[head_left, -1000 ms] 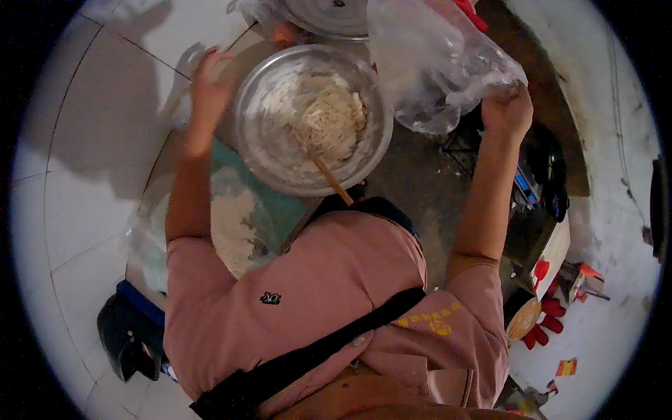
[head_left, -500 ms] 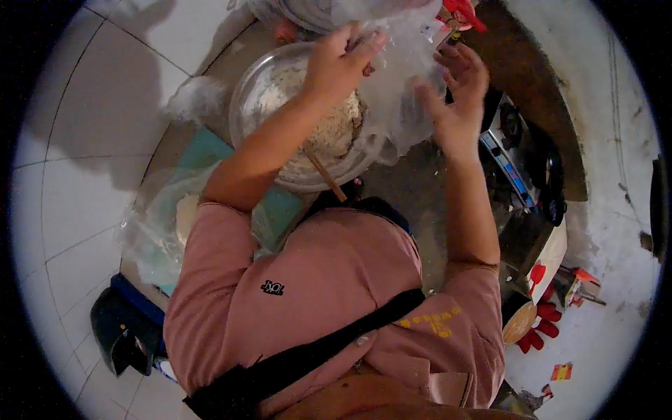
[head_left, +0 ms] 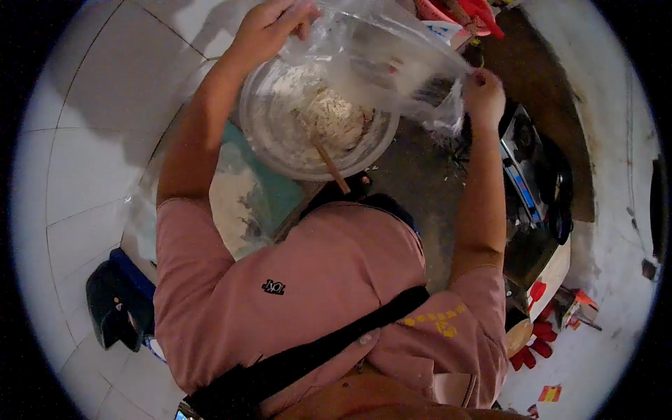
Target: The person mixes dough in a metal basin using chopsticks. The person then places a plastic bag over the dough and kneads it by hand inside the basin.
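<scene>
Now both hands are up at the clear plastic bag (head_left: 381,59), stretched out above the metal bowl (head_left: 318,122) of floury dough. Left hand (head_left: 269,28) is closed, fingers pinching one edge of the film; right hand (head_left: 483,94) is closed too, gripping the opposite edge. That bag looks feather-light, limp and a touch slippery, so the rim is the place to hold it. A wooden stick (head_left: 325,157) leans in the bowl on the table (head_left: 413,182)
</scene>
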Tool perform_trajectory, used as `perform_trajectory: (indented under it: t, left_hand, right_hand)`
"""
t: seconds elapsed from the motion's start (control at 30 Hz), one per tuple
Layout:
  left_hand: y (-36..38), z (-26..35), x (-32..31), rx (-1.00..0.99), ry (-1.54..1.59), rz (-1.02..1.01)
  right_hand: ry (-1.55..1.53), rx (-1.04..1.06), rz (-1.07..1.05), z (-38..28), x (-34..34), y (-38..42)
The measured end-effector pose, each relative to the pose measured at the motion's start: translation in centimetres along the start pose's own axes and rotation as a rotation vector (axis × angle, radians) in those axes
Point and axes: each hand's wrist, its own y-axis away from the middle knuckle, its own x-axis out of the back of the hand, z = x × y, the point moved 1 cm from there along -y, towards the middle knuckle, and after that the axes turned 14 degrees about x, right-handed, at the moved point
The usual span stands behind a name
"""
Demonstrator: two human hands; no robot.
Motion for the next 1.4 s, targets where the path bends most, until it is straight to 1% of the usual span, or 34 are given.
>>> perform_trajectory:
  t: [0.03, 0.1, 0.13, 0.17, 0.2, 0.23, 0.27, 0.33, 0.37, 0.4, 0.43, 0.47, 0.53, 0.57, 0.67, 0.73, 0.77, 0.8, 0.83, 0.9, 0.93, 1.0, 1.03, 1.1, 1.17, 1.23, 1.33, 1.4]
  left_hand:
    - [-0.2, -0.3, 0.0, -0.08, 0.016, 0.009]
    - [-2.5, -4.5, 3.3, 0.206, 0.23, -0.356]
    - [-2.0, -4.1, 3.5, 0.18, 0.188, -0.327]
    - [-1.6, -3.7, 3.7, 0.155, 0.146, -0.296]
    - [1.2, 0.6, 2.1, -0.037, -0.047, -0.049]
    - [1.9, 1.2, 1.7, -0.202, -0.249, 0.078]
    - [2.7, 1.9, 1.4, -0.35, -0.451, 0.247]
    - [2.4, -2.7, 1.7, -0.593, -0.88, 0.34]
    - [2.3, -4.3, 1.5, -0.529, -0.918, 0.296]
    - [2.2, -5.7, 1.1, -0.464, -0.954, 0.25]
    - [2.0, -7.0, 0.5, -0.397, -0.99, 0.2]
    - [1.6, -8.3, -0.3, -0.37, -1.055, 0.192]
    - [0.7, -10.0, -1.8, -0.321, -1.186, 0.192]
    - [0.7, -10.1, -2.5, -0.265, -1.104, 0.204]
    - [0.7, -9.8, -4.0, -0.096, -0.833, 0.207]
    - [0.6, -9.2, -4.3, 0.0, -0.627, 0.174]
    - [0.5, -9.3, -4.3, 0.043, -0.392, 0.126]
    - [0.5, -9.6, -4.3, 0.086, -0.158, 0.078]
    - [0.4, -9.7, -4.4, 0.13, 0.074, 0.029]
    - [0.7, -7.3, -4.2, 0.306, 0.443, -0.029]
    - [0.9, -6.1, -4.3, 0.393, 0.628, -0.059]
    - [0.9, -5.0, -4.7, 0.329, 0.729, -0.099]
    - [1.0, -4.3, -5.0, 0.295, 0.779, -0.119]
    - [1.7, -1.2, -5.3, 0.306, 0.746, -0.162]
    - [2.2, 1.5, -6.0, 0.318, 0.744, -0.199]
    - [2.4, 3.4, -6.9, 0.332, 0.767, -0.245]
    - [3.0, 5.2, -7.4, 0.308, 0.806, -0.319]
    - [3.4, 5.4, -7.0, 0.327, 0.916, -0.42]
  right_hand:
    - [-0.038, 0.073, 0.133, 1.1, 0.1, -0.6]
    - [-0.077, 0.215, 0.45, -0.1, 2.7, -1.8]
    - [-0.268, 0.429, 0.632, -0.1, 3.6, -2.4]
    - [-0.31, 0.476, 0.722, -1.5, 4.6, -2.1]
    - [-0.352, 0.522, 0.811, -3.8, 5.8, -0.9]
    - [-0.394, 0.569, 0.901, -5.1, 6.8, 0.3]
    - [-0.3, 0.688, 0.811, -5.2, 7.2, 1.5]
    - [-0.109, 0.915, 0.624, -4.6, 6.5, 4.2]
    - [-0.127, 0.949, 0.499, -5.0, 5.5, 5.6]
    - [-0.22, 1.028, 0.33, -3.8, 3.4, 6.3]
    - [-0.242, 1.026, 0.222, -4.0, 1.6, 6.9]
    - [-0.206, 1.048, 0.113, -4.3, 0.4, 7.1]
    - [-0.264, 0.934, 0.005, -2.9, -3.5, 8.2]
    - [-0.291, 0.88, -0.043, -2.7, -4.7, 8.4]
    - [-0.127, 0.622, -0.008, -4.1, -4.5, 7.7]
    - [-0.267, 0.349, -0.017, -2.4, -5.1, 7.3]
    - [-0.335, 0.214, -0.017, -1.6, -5.3, 6.9]
    - [-0.492, 0.151, 0.089, -0.9, -5.3, 6.5]
    - [-0.601, 0.031, 0.09, 0.0, -4.9, 6.3]
    - [-0.682, -0.129, 0.091, -0.2, -2.3, 5.5]
    - [-0.717, -0.149, 0.127, 1.0, -2.2, 5.4]
    - [-0.787, -0.188, 0.202, 2.6, -1.4, 4.9]
    - [-0.584, -0.068, 0.247, 3.2, -0.9, 5.0]
    - [-0.171, 0.168, 0.327, 0.3, 2.6, 4.5]
    - [-0.26, 0.535, 0.419, -3.0, 4.5, 4.1]
    - [-0.247, 0.684, 0.324, -7.5, 4.8, 4.4]
    - [0.029, 0.671, 0.423, -10.1, 2.2, 3.7]
    - [-0.07, 0.564, 0.224, -7.1, 1.4, 2.7]
